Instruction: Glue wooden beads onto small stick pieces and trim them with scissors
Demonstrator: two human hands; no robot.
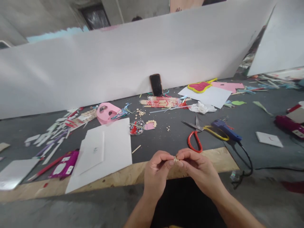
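My left hand (157, 169) and my right hand (198, 166) meet just above the near wooden edge (123, 177) of the table. The fingertips of both pinch one tiny pale bead-like piece (175, 159) between them. Other fingers are curled in. Red-and-yellow-handled scissors (201, 134) lie on the dark mat just beyond my right hand. A blue glue gun (226, 129) rests beside them, its black cord (247, 161) trailing to the right. More small pale beads (152, 122) are scattered farther back.
White paper sheets (106, 152) lie left of my hands, with a purple packet (64, 164) and red pencil beside them. A pink mask (106, 112), a bundle of sticks (163, 102) and a phone (156, 85) propped on the white board sit farther back. Paper scraps litter the left.
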